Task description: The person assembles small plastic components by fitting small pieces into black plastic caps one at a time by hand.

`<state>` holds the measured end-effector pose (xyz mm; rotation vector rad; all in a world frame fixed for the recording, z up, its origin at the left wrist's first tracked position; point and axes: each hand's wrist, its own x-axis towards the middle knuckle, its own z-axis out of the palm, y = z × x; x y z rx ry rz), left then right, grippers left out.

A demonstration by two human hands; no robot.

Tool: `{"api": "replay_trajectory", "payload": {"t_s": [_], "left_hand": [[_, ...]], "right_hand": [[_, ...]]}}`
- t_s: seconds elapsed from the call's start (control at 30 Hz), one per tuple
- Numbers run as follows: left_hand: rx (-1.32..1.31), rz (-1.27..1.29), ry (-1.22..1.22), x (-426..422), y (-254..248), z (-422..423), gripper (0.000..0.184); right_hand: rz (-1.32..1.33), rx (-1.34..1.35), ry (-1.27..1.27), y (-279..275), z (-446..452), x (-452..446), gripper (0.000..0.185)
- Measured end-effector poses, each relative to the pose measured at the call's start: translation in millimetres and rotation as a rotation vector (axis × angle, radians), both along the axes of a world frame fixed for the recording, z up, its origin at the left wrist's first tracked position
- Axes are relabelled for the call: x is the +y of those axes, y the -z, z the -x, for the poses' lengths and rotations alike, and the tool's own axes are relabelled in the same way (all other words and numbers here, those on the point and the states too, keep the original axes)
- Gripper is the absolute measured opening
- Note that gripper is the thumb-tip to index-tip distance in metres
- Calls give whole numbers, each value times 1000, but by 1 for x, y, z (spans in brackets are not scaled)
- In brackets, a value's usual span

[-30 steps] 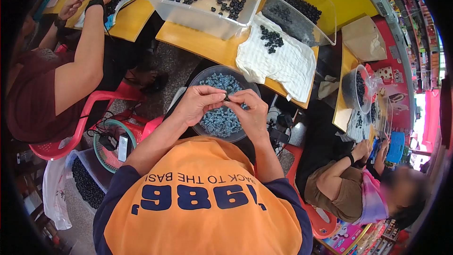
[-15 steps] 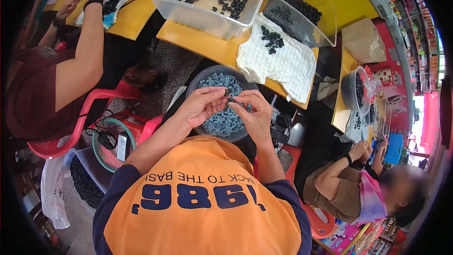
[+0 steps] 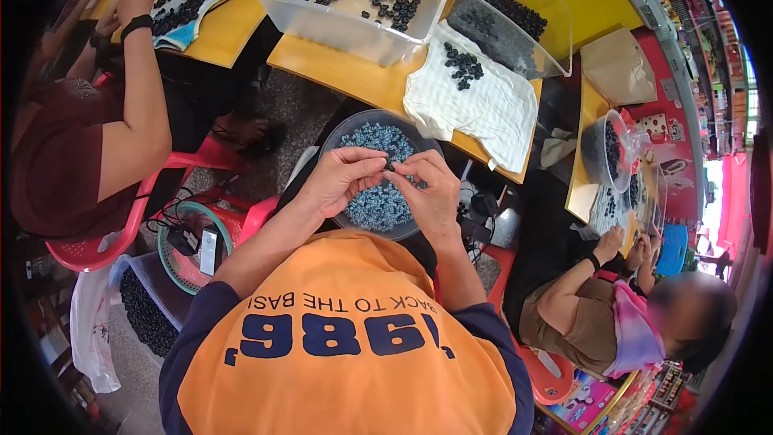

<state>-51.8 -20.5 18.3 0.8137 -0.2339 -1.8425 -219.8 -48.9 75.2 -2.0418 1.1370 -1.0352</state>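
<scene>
Head view: both hands' fingers (image 3: 366, 167) (image 3: 419, 169) tight on dark piece (image 3: 389, 165) above bowl (image 3: 422, 140) of blue parts (image 3: 377, 208)

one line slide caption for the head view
Bare left hand and right hand pinch a small dark piece above a round grey bowl of small blue-grey pieces.

Bright, fairly even light over orange shirt (image 3: 346, 370); lettering sharp. Strongest glare far right, pale gap (image 3: 752, 93) washed out. Floor (image 3: 302, 101) dimmer. Strong fisheye bend, corners black (one head (image 3: 692, 314) blurred). Central dark part (image 3: 389, 166) too small to resolve.
</scene>
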Motion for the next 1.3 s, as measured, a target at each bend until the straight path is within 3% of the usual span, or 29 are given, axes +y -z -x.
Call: {"api": "replay_trajectory", "payload": {"t_s": [0.17, 0.33, 0.5, 0.67, 0.87, 0.93, 0.97, 1.03, 1.07, 1.17, 1.23, 1.3], "left_hand": [[-49, 38, 53, -2, -5, -6, 17], [-100, 133, 270, -7, -5, -19, 18], [-50, 157, 382, -10, -3, -23, 45], [-10, 156, 410, -5, -4, -19, 44], [36, 148, 359, 0, 7, -14, 39], [33, 56, 192, -3, 6, -6, 33], [29, 58, 196, -4, 4, -3, 33], [23, -20, 109, -10, 1, 3, 29], [22, -17, 113, -13, -1, 6, 29], [7, -15, 77, -21, -7, 10, 28], [-69, 82, 43, -32, -11, 9, 26], [-91, 152, -163, -52, -24, -4, 22]], "right_hand": [[-56, -14, -26, 4, 3, 0, 18], [-445, -111, -114, 2, 5, -1, 25], [-603, -227, -327, 28, 17, -5, 29], [-719, -393, -392, 43, 18, -1, 24], [-587, -385, -332, 39, 11, 7, 24], [-350, -138, -125, 21, 5, 8, 26], [-346, -142, -122, 22, 5, 9, 26], [-83, -125, 49, 24, 4, 8, 26], [-79, -126, 54, 24, 4, 7, 26], [265, -93, 84, 17, 5, -1, 21], [255, -148, 115, 13, 16, -12, 18], [166, -214, 224, 9, 34, -29, 9]]}}
